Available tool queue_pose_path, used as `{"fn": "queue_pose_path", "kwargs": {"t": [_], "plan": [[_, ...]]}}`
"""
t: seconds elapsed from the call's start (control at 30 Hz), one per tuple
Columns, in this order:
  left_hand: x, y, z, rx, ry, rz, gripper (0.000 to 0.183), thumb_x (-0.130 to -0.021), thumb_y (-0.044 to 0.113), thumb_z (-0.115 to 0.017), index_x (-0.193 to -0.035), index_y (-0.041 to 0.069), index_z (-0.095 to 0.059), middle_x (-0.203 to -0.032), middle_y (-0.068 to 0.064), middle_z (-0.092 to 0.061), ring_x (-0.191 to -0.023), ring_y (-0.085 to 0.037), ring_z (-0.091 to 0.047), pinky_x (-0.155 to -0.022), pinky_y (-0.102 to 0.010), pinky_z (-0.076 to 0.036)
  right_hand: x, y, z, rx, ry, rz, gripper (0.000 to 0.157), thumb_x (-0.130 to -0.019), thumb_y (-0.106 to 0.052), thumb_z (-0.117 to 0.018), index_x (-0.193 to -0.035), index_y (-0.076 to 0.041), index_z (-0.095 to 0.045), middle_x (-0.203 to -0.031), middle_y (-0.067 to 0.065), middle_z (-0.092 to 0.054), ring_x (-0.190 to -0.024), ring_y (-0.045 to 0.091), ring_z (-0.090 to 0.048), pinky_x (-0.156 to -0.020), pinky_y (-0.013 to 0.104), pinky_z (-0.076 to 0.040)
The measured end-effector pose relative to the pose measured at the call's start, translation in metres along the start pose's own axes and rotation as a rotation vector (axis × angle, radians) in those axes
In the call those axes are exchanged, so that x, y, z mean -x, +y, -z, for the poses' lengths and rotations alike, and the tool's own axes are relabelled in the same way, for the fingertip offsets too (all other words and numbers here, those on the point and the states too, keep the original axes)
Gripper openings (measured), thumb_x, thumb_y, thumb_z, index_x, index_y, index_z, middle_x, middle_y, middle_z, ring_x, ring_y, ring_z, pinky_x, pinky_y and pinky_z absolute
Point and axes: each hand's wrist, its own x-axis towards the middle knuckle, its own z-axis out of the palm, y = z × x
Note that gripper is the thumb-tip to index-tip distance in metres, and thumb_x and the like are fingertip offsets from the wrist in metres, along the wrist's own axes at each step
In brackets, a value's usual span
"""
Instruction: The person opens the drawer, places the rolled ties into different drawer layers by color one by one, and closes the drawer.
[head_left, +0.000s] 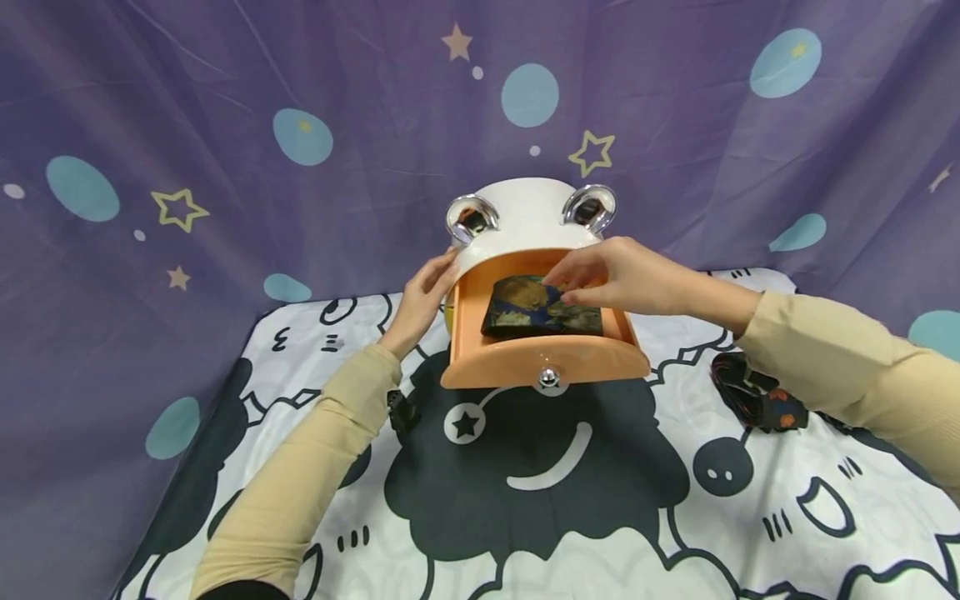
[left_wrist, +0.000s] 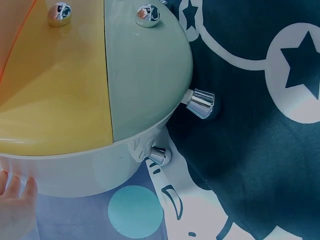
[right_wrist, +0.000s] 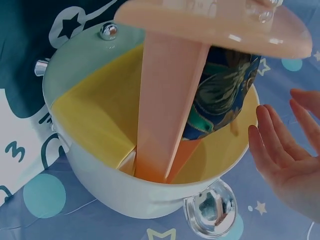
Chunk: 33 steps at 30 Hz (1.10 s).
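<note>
A white round-bodied storage box point(head_left: 525, 212) stands against the curtain with its orange top drawer point(head_left: 540, 364) pulled out. Inside the drawer lies a folded dark blue cloth point(head_left: 517, 308) with a gold and green print. My left hand point(head_left: 422, 302) rests its fingers along the box's left side wall; its fingertips show at the white wall in the left wrist view. Over the drawer's right side is my right hand point(head_left: 633, 279), fingers loosely bent beside the cloth. In the right wrist view that hand point(right_wrist: 287, 150) has its fingers spread, apart from the cloth, holding nothing.
Below the orange drawer are a yellow drawer point(left_wrist: 55, 110) and a green drawer point(left_wrist: 150, 75) with silver knobs. Chrome round pieces point(head_left: 590, 208) stick out on top. A dark bundle with orange flowers point(head_left: 783, 410) lies at the right on the cartoon-print sheet point(head_left: 600, 567). A purple curtain point(head_left: 390, 192) hangs behind.
</note>
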Motion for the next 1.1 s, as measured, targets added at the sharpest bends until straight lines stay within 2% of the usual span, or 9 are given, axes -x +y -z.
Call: {"fn": "queue_pose_path", "kwargs": {"t": [0.13,0.23,0.37,0.53,0.67,0.83,1.0,1.1], "plan": [[-0.002,-0.003,0.0,0.006,0.003,-0.003,0.04,-0.094,0.016,-0.043,-0.131,0.0,-0.04,-0.141,-0.009,-0.03,-0.13,-0.017,-0.025,-0.106,-0.025,-0.026,0.006,-0.004,-0.001,0.012,0.025,0.029,0.023,-0.082,-0.006,-0.062,-0.105,-0.004,-0.064,-0.1,0.008,-0.064,-0.085,0.016,-0.061,-0.074,0.033,-0.053],[-0.007,-0.013,0.002,0.02,0.008,-0.012,0.04,-0.094,0.017,-0.045,-0.13,0.001,-0.042,-0.141,-0.007,-0.032,-0.13,-0.015,-0.026,-0.106,-0.025,-0.027,0.012,-0.007,-0.002,0.029,0.047,0.033,0.022,-0.083,-0.007,-0.062,-0.105,-0.005,-0.064,-0.1,0.006,-0.064,-0.087,0.015,-0.06,-0.075,0.034,-0.052],[-0.014,-0.026,0.004,0.015,0.011,-0.023,0.04,-0.093,0.022,-0.047,-0.13,0.006,-0.044,-0.14,-0.003,-0.034,-0.129,-0.011,-0.027,-0.105,-0.023,-0.027,0.02,-0.011,-0.005,0.068,0.096,0.06,0.022,-0.081,-0.004,-0.062,-0.103,-0.006,-0.065,-0.099,0.003,-0.065,-0.086,0.011,-0.058,-0.067,0.028,-0.05],[-0.013,-0.027,0.004,0.008,0.016,-0.026,0.041,-0.092,0.024,-0.048,-0.129,0.005,-0.045,-0.14,-0.003,-0.034,-0.129,-0.011,-0.027,-0.105,-0.023,-0.028,0.028,-0.014,-0.011,0.107,0.193,0.158,0.022,-0.076,0.002,-0.065,-0.096,-0.006,-0.067,-0.09,0.001,-0.066,-0.075,0.006,-0.055,-0.055,0.02,-0.045],[-0.007,-0.014,0.002,0.018,0.019,-0.012,0.04,-0.093,0.019,-0.047,-0.129,0.002,-0.044,-0.14,-0.007,-0.034,-0.13,-0.015,-0.027,-0.105,-0.025,-0.028,0.033,-0.014,-0.017,0.133,0.259,0.25,0.023,-0.072,0.004,-0.069,-0.092,-0.006,-0.067,-0.087,0.0,-0.066,-0.073,0.006,-0.054,-0.056,0.018,-0.044],[-0.002,-0.004,0.0,0.02,0.014,-0.001,0.04,-0.094,0.015,-0.044,-0.13,-0.001,-0.042,-0.141,-0.009,-0.032,-0.13,-0.018,-0.026,-0.106,-0.026,-0.028,0.039,-0.016,-0.023,0.199,0.324,0.361,0.027,-0.065,0.004,-0.074,-0.09,-0.005,-0.067,-0.086,0.001,-0.065,-0.079,0.012,-0.059,-0.066,0.015,-0.048],[-0.007,-0.016,0.003,0.012,0.011,-0.009,0.041,-0.093,0.02,-0.046,-0.13,0.002,-0.042,-0.141,-0.007,-0.032,-0.13,-0.015,-0.027,-0.106,-0.025,-0.028,0.044,-0.02,-0.029,0.26,0.364,0.43,0.031,-0.061,0.003,-0.076,-0.09,-0.006,-0.067,-0.087,0.0,-0.064,-0.082,0.012,-0.06,-0.069,0.014,-0.049],[-0.011,-0.026,0.004,-0.006,0.01,-0.016,0.043,-0.093,0.026,-0.047,-0.131,0.006,-0.043,-0.141,-0.003,-0.032,-0.129,-0.013,-0.027,-0.105,-0.025,-0.028,0.047,-0.023,-0.031,0.314,0.404,0.484,0.023,-0.068,-0.005,-0.074,-0.09,-0.006,-0.067,-0.087,0.001,-0.064,-0.079,0.013,-0.06,-0.066,0.021,-0.052]]}}
